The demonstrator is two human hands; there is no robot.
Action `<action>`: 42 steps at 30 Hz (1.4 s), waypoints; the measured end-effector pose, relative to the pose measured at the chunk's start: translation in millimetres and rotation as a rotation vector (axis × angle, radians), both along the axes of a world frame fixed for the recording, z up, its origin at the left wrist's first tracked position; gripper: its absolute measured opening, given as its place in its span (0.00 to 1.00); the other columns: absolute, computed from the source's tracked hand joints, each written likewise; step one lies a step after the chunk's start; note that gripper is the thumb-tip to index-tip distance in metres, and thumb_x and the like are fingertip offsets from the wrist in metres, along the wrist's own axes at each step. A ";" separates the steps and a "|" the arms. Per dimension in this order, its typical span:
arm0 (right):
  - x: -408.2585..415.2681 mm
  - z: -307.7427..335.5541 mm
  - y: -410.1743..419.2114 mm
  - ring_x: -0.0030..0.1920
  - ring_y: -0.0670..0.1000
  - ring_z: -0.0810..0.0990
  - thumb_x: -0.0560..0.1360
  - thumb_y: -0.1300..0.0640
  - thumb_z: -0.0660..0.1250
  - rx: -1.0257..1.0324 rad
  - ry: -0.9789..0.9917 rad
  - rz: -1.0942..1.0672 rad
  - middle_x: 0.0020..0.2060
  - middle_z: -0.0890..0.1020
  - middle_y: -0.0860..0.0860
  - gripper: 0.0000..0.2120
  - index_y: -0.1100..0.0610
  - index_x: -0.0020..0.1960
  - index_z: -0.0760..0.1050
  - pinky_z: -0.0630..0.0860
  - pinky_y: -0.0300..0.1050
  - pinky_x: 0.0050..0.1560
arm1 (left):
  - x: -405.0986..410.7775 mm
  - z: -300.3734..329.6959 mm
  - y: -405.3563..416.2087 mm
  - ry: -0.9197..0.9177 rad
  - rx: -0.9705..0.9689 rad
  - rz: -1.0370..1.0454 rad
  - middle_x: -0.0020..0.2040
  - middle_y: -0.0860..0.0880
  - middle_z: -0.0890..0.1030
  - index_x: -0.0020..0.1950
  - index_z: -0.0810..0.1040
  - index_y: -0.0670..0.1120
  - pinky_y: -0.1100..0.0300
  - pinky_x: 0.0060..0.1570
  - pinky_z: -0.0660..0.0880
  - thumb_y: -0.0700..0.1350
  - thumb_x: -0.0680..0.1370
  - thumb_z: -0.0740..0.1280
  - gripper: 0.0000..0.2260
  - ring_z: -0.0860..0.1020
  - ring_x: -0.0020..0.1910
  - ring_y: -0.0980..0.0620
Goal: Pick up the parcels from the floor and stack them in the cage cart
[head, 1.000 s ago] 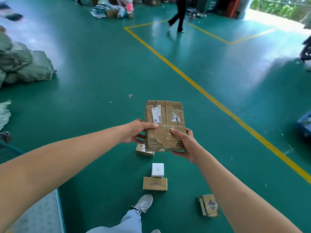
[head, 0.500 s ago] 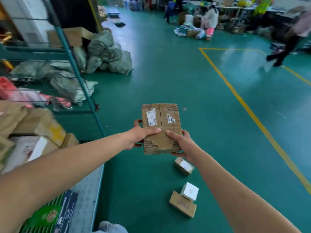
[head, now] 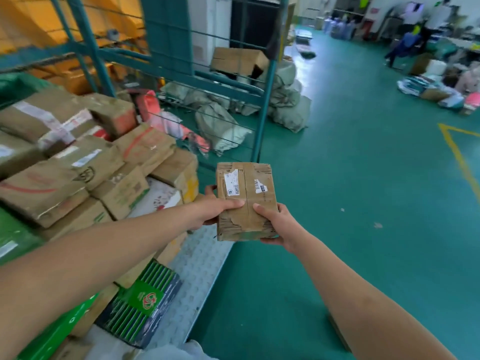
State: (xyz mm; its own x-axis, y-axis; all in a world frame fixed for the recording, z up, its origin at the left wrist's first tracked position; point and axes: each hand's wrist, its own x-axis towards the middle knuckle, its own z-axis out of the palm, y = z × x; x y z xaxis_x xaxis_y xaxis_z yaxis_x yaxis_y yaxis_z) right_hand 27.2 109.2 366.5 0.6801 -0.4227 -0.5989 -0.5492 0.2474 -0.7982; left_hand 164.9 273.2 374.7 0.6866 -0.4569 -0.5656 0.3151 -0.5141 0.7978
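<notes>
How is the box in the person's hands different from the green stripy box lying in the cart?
The held parcel is plain brown cardboard with white labels; the green striped box is dark with green stripes and a red-and-green logo. The held parcel is up in the air, gripped by the left hand and right hand; the green striped box rests on the cage cart floor. Both are flat rectangular boxes.

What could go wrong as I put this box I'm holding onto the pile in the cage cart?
The pile is uneven, with tilted boxes, so the parcel might slide off or nudge a neighbour loose. Your left hand and right hand grip only its near end, so it could tip forward. The cart's post stands close and the parcel could clip it.
</notes>
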 end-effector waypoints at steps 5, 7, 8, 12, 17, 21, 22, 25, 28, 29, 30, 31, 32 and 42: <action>90.0 -10.9 34.0 0.57 0.57 0.83 0.70 0.41 0.79 0.005 0.019 0.135 0.59 0.81 0.52 0.39 0.48 0.73 0.64 0.84 0.61 0.55 | 60.3 -2.7 50.6 0.029 -0.016 0.146 0.62 0.51 0.79 0.78 0.55 0.52 0.58 0.45 0.81 0.56 0.67 0.83 0.50 0.82 0.51 0.53; 116.9 -13.5 47.9 0.57 0.57 0.83 0.70 0.41 0.80 0.008 0.028 0.188 0.59 0.81 0.52 0.39 0.47 0.73 0.64 0.84 0.61 0.55 | 79.8 -8.5 69.4 0.040 -0.005 0.205 0.60 0.52 0.81 0.78 0.55 0.52 0.52 0.55 0.82 0.56 0.65 0.84 0.51 0.82 0.54 0.51; 132.1 -14.5 56.9 0.57 0.56 0.83 0.69 0.40 0.80 0.009 0.031 0.220 0.59 0.81 0.52 0.39 0.47 0.73 0.64 0.84 0.61 0.55 | 90.5 -12.4 81.5 0.040 -0.004 0.239 0.58 0.52 0.81 0.79 0.55 0.52 0.52 0.57 0.81 0.56 0.66 0.83 0.51 0.82 0.54 0.51; 172.5 -17.5 77.9 0.56 0.56 0.84 0.68 0.39 0.80 0.010 0.032 0.305 0.59 0.81 0.51 0.38 0.47 0.71 0.66 0.84 0.59 0.55 | 118.1 -16.3 113.1 0.045 0.028 0.307 0.57 0.52 0.80 0.81 0.52 0.53 0.52 0.56 0.81 0.59 0.67 0.82 0.53 0.82 0.54 0.51; 221.1 -23.9 93.1 0.57 0.56 0.83 0.67 0.38 0.80 0.048 0.054 0.405 0.60 0.81 0.52 0.39 0.48 0.71 0.68 0.85 0.58 0.53 | 145.7 -15.8 137.1 0.042 0.031 0.381 0.52 0.55 0.76 0.81 0.50 0.52 0.60 0.41 0.75 0.59 0.71 0.79 0.50 0.78 0.49 0.56; 269.7 -29.0 92.1 0.58 0.56 0.84 0.67 0.38 0.80 0.088 0.076 0.480 0.60 0.82 0.53 0.37 0.49 0.70 0.70 0.85 0.57 0.52 | 179.2 -24.6 144.7 0.111 0.006 0.465 0.53 0.54 0.77 0.79 0.51 0.54 0.55 0.54 0.80 0.60 0.69 0.80 0.49 0.80 0.53 0.52; 283.4 -30.7 90.7 0.58 0.56 0.84 0.67 0.38 0.80 0.094 0.081 0.496 0.60 0.82 0.53 0.36 0.49 0.69 0.70 0.85 0.57 0.52 | 188.1 -26.4 144.5 0.126 -0.003 0.488 0.54 0.52 0.79 0.77 0.54 0.55 0.53 0.57 0.80 0.61 0.69 0.80 0.47 0.81 0.54 0.51; 325.9 -36.5 83.9 0.58 0.56 0.83 0.66 0.36 0.79 0.112 0.089 0.539 0.60 0.83 0.52 0.38 0.49 0.69 0.71 0.84 0.59 0.53 | 217.3 -35.3 141.7 0.182 -0.030 0.567 0.54 0.49 0.85 0.67 0.69 0.48 0.50 0.62 0.80 0.61 0.65 0.82 0.39 0.83 0.54 0.49; 377.5 -39.1 72.1 0.58 0.55 0.84 0.66 0.34 0.78 0.127 0.106 0.583 0.60 0.84 0.50 0.37 0.48 0.69 0.72 0.85 0.55 0.51 | 253.8 -41.4 134.8 0.202 -0.037 0.663 0.53 0.49 0.87 0.64 0.78 0.50 0.49 0.61 0.80 0.66 0.57 0.84 0.41 0.84 0.55 0.48; 392.8 -37.0 69.2 0.58 0.55 0.84 0.69 0.35 0.77 0.136 0.101 0.593 0.59 0.84 0.51 0.33 0.49 0.67 0.74 0.84 0.54 0.50 | 264.2 -38.0 131.0 0.211 -0.038 0.680 0.53 0.48 0.87 0.63 0.78 0.50 0.49 0.60 0.80 0.66 0.56 0.84 0.41 0.84 0.55 0.47; 412.7 -32.1 65.8 0.57 0.54 0.84 0.72 0.36 0.75 0.150 0.082 0.604 0.58 0.84 0.51 0.28 0.50 0.65 0.75 0.84 0.53 0.51 | 279.8 -31.8 126.0 0.211 -0.044 0.706 0.54 0.46 0.86 0.61 0.78 0.50 0.49 0.60 0.80 0.65 0.60 0.83 0.36 0.83 0.56 0.45; 423.4 -30.3 63.7 0.57 0.54 0.83 0.75 0.39 0.73 0.167 0.063 0.598 0.57 0.83 0.51 0.22 0.50 0.63 0.76 0.84 0.54 0.54 | 288.4 -28.4 123.3 0.203 -0.039 0.716 0.54 0.45 0.85 0.57 0.77 0.49 0.49 0.59 0.80 0.63 0.65 0.81 0.29 0.82 0.56 0.45; 442.0 -26.9 58.9 0.57 0.53 0.82 0.78 0.41 0.71 0.200 0.051 0.597 0.57 0.82 0.51 0.17 0.50 0.60 0.76 0.82 0.54 0.59 | 305.3 -23.6 117.2 0.202 -0.052 0.745 0.54 0.44 0.84 0.55 0.76 0.48 0.50 0.58 0.80 0.61 0.70 0.79 0.24 0.82 0.55 0.44; 563.4 -50.6 32.3 0.56 0.53 0.85 0.78 0.41 0.71 0.250 0.046 0.685 0.58 0.83 0.54 0.20 0.53 0.63 0.76 0.84 0.45 0.46 | 406.3 -24.9 95.2 0.234 0.008 0.855 0.57 0.44 0.85 0.64 0.79 0.44 0.53 0.51 0.81 0.57 0.75 0.76 0.24 0.82 0.57 0.45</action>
State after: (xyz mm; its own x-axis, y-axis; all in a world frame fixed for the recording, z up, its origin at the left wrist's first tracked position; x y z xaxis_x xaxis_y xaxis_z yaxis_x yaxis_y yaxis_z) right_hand 590.6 141.5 315.9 0.7149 0.2413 -0.6562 -0.6777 0.0082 -0.7353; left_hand 571.3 368.4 349.9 0.6575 0.1646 -0.7352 0.7487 -0.0336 0.6621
